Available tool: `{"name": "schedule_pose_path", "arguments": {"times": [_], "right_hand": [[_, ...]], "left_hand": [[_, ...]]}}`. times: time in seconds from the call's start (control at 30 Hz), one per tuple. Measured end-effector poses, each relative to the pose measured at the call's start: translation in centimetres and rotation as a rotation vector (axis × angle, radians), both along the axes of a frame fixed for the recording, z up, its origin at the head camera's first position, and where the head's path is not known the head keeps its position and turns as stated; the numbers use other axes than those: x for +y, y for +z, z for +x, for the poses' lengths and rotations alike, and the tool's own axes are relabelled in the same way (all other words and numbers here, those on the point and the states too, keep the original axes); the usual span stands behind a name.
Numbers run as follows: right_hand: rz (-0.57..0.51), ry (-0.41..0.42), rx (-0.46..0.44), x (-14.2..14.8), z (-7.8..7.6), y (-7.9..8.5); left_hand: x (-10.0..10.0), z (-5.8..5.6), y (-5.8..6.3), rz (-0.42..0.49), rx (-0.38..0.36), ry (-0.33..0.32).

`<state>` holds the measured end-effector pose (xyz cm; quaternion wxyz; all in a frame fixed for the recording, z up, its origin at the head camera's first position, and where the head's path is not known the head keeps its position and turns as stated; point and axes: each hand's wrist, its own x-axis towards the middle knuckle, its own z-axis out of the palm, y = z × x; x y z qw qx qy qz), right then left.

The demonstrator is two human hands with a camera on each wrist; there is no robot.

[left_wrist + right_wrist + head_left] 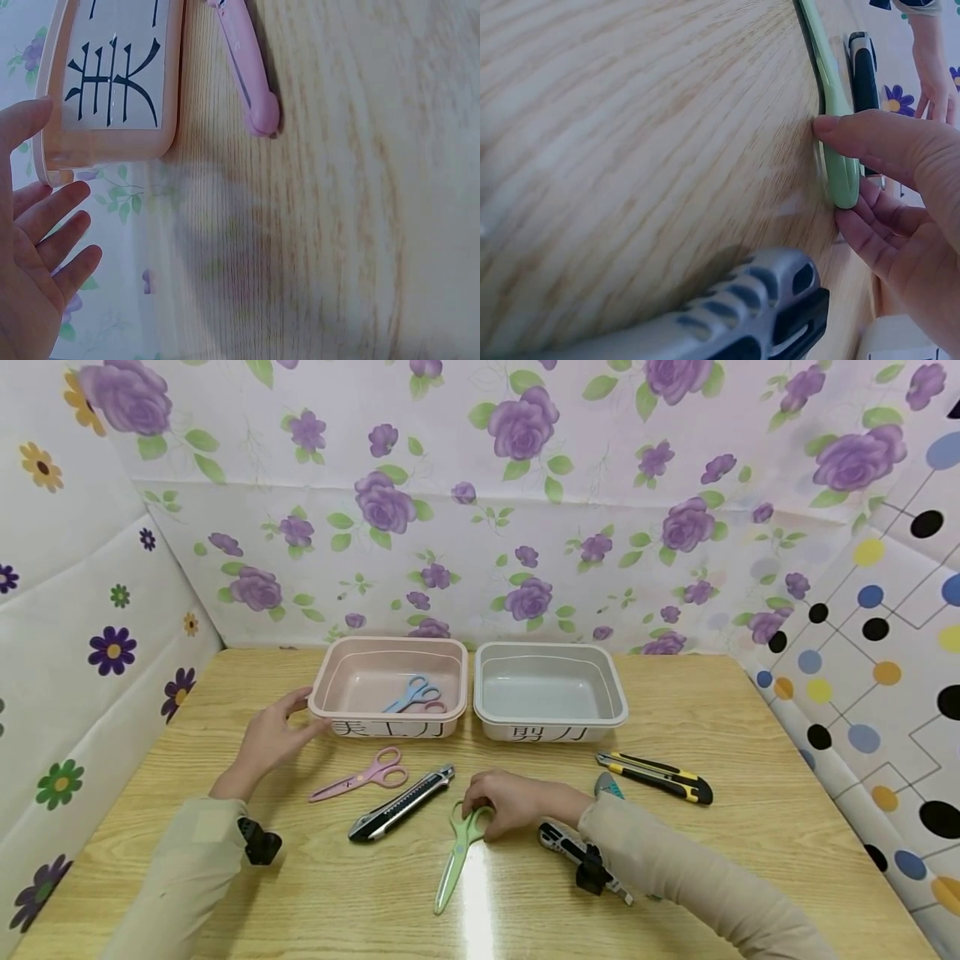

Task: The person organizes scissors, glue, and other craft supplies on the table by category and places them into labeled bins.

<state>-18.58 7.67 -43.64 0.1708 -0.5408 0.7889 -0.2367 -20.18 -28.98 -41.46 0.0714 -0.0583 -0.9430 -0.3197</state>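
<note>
My right hand pinches the handle loops of green scissors, whose blades point toward the front of the table. In the right wrist view, the thumb and fingers lie on either side of the green handle. At the near left corner of the pink bin, my left hand touches the rim, its fingers loosely spread. Blue scissors lie inside that bin, with a pink handle loop beside them. Pink scissors and a black-and-silver utility knife lie between the hands.
A grey bin stands right of the pink one; both bear labels with characters. Under the right forearm lies a silver-and-black utility knife, near a teal-and-grey tool. A yellow-and-black utility knife lies farther right. Patterned cloth walls surround the table.
</note>
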Motion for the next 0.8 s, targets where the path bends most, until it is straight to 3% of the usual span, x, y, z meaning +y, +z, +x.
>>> {"name": "schedule_pose_path", "arguments": {"times": [0.27,0.53,0.8], "right_hand": [[0.030,-0.091,-0.069,0.6,0.0,-0.3],[0.019,-0.146,-0.059,1.3,-0.1,-0.1],[-0.044,-0.175,-0.129,1.3,0.1,0.4]], "left_hand": [[0.1,0.0,0.1,-0.014,0.009,0.005],[0.2,0.0,0.2,-0.018,0.017,0.008],[0.1,0.1,0.1,-0.011,0.003,0.008]]}}
